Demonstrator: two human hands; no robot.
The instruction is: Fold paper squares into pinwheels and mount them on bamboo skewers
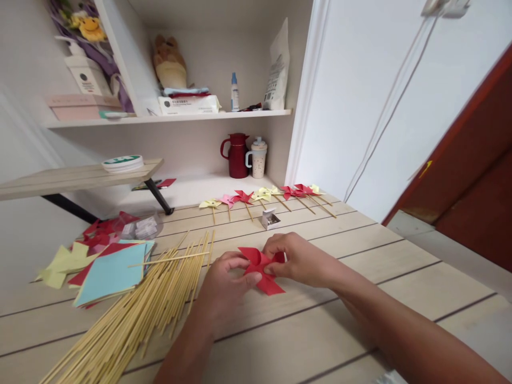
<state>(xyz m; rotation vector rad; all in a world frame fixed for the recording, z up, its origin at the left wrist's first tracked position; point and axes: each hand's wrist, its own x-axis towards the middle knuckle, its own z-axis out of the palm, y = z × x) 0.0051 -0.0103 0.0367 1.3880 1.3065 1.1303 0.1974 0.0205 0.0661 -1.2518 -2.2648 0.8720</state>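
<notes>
A red paper pinwheel (262, 262) is held just over the table between both hands, its vanes partly curled toward the middle. My left hand (228, 277) pinches its left side, thumb on top near the centre. From the right, my right hand (294, 261) grips it with thumb and fingers; whether a pin sits under those fingertips is hidden. Beyond the hands stands a small open white box (271, 218) with tiny dark metallic pieces inside. Left of my left hand spreads a pile of thin wooden sticks (160, 304), one lying crosswise on top.
Finished pinwheels on sticks (243, 197) lie in a row along the table's back edge. At left are blue paper sheets (114, 272), a yellow paper cutout (66, 261) and a clear bag (146, 226). A raised wooden stand (80, 176) overhangs the back left. A red jug (239, 154) stands behind.
</notes>
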